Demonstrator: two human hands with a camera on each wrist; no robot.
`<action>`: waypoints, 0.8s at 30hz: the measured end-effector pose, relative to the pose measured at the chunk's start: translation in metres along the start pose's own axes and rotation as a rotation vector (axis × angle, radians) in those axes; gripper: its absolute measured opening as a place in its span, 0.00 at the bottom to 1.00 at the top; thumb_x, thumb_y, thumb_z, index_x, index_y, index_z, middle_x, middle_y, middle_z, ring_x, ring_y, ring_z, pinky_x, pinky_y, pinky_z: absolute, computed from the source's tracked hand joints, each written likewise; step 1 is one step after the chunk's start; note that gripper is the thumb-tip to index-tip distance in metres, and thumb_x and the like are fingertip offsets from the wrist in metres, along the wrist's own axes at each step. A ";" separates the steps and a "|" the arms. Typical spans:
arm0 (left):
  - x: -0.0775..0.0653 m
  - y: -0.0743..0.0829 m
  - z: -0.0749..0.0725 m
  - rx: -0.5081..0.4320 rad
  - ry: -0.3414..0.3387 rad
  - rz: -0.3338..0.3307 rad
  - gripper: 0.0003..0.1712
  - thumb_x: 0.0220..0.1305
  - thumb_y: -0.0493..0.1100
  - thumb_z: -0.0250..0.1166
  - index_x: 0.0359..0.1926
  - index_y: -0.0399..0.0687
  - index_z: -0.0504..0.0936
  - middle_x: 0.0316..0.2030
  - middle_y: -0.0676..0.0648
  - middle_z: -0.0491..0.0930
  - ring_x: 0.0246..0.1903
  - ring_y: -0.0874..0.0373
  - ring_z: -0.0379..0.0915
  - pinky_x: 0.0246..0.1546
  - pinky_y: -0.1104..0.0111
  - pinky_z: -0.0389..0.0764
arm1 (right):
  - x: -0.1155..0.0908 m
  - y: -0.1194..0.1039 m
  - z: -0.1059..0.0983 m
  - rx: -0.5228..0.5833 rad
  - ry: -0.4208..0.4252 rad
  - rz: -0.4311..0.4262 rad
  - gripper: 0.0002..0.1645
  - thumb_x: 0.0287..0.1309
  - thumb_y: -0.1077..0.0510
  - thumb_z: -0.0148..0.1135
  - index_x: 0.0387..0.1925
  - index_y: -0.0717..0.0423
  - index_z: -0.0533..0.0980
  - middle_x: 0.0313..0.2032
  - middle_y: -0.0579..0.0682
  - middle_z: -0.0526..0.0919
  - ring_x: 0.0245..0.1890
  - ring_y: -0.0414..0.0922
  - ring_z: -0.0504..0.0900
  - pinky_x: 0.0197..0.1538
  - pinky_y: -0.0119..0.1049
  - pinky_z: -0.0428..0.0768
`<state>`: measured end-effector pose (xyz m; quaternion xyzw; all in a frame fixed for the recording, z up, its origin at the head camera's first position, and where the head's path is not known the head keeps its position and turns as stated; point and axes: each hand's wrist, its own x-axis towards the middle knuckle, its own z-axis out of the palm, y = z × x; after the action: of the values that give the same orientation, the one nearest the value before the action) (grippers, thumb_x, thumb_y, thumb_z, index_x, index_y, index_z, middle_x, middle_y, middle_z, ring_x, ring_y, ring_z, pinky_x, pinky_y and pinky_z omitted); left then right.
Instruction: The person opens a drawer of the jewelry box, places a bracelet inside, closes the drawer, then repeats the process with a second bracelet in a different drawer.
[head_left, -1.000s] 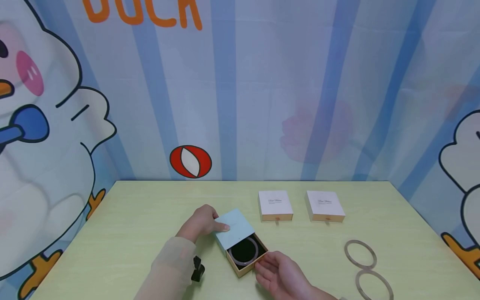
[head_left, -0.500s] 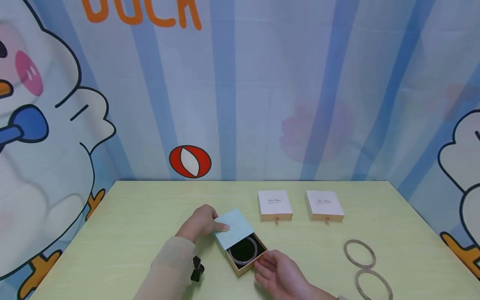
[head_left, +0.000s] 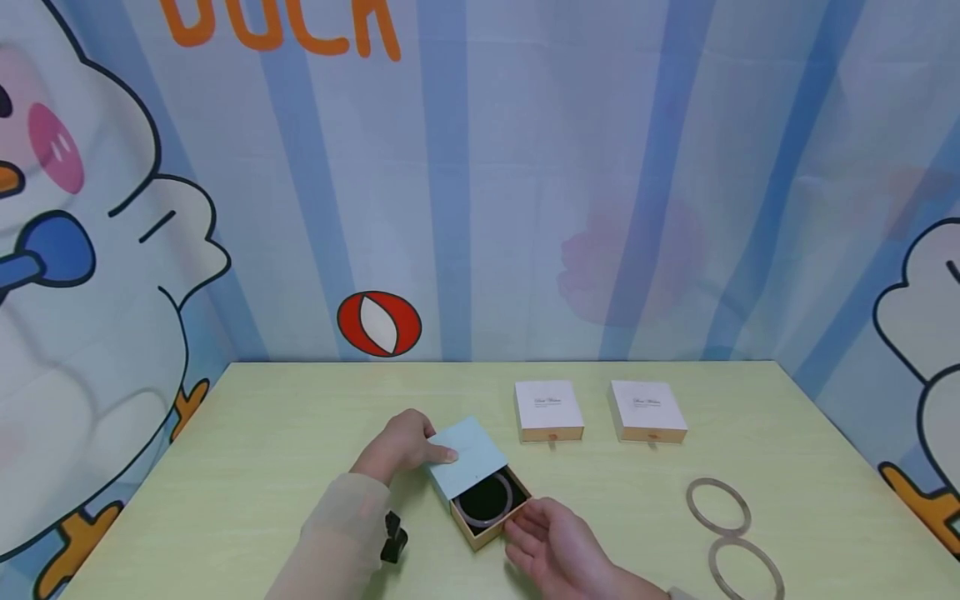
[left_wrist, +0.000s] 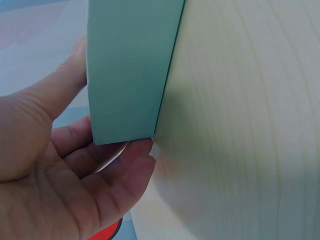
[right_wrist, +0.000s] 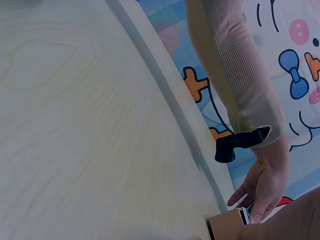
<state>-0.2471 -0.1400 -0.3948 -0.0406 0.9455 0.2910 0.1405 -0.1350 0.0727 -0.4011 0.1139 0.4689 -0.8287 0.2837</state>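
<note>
A light-blue drawer-style gift box (head_left: 467,457) lies at an angle near the table's front, its drawer (head_left: 489,538) partly out. Inside on the black lining rests a bangle (head_left: 486,523), its far edge close to the sleeve's opening. My left hand (head_left: 401,446) grips the sleeve, thumb on top; in the left wrist view its fingers curl at the end of the blue sleeve (left_wrist: 132,70). My right hand (head_left: 558,542) has its loosely bent fingertips against the drawer's front right corner. In the right wrist view the drawer's tan front (right_wrist: 226,225) shows beside that hand.
Two white gift boxes (head_left: 548,412) (head_left: 647,412) with small pull tabs stand toward the back right of the pale wood table (head_left: 300,400). Two loose bangles (head_left: 717,507) (head_left: 746,568) lie at the right. A printed curtain (head_left: 510,183) hangs behind the table. A black device (head_left: 393,537) sits on my left wrist.
The drawer has slid very slightly further into the sleeve, with my right hand shifting a little left alongside it. My left hand keeps its grip on the sleeve.
</note>
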 end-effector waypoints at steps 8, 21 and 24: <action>0.001 0.000 0.000 0.006 0.001 -0.005 0.23 0.48 0.52 0.74 0.38 0.40 0.79 0.32 0.46 0.75 0.35 0.54 0.68 0.32 0.67 0.69 | 0.001 -0.001 0.001 0.007 0.012 0.004 0.36 0.71 0.58 0.28 0.67 0.78 0.32 0.69 0.75 0.39 0.72 0.63 0.41 0.70 0.53 0.50; 0.001 -0.001 0.000 0.016 0.004 0.000 0.22 0.48 0.51 0.75 0.36 0.40 0.79 0.31 0.47 0.75 0.33 0.55 0.67 0.31 0.68 0.68 | 0.003 -0.002 0.002 0.018 0.014 0.011 0.35 0.71 0.57 0.28 0.68 0.77 0.33 0.69 0.74 0.39 0.72 0.63 0.42 0.69 0.53 0.51; 0.001 0.000 0.000 0.017 0.005 0.000 0.23 0.48 0.51 0.74 0.37 0.40 0.79 0.31 0.47 0.75 0.33 0.55 0.67 0.31 0.68 0.68 | 0.004 -0.002 0.001 0.015 0.008 0.008 0.36 0.71 0.57 0.28 0.68 0.77 0.32 0.69 0.74 0.39 0.72 0.63 0.42 0.69 0.53 0.51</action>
<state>-0.2482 -0.1402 -0.3955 -0.0401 0.9482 0.2830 0.1386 -0.1387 0.0708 -0.4009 0.1215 0.4634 -0.8305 0.2843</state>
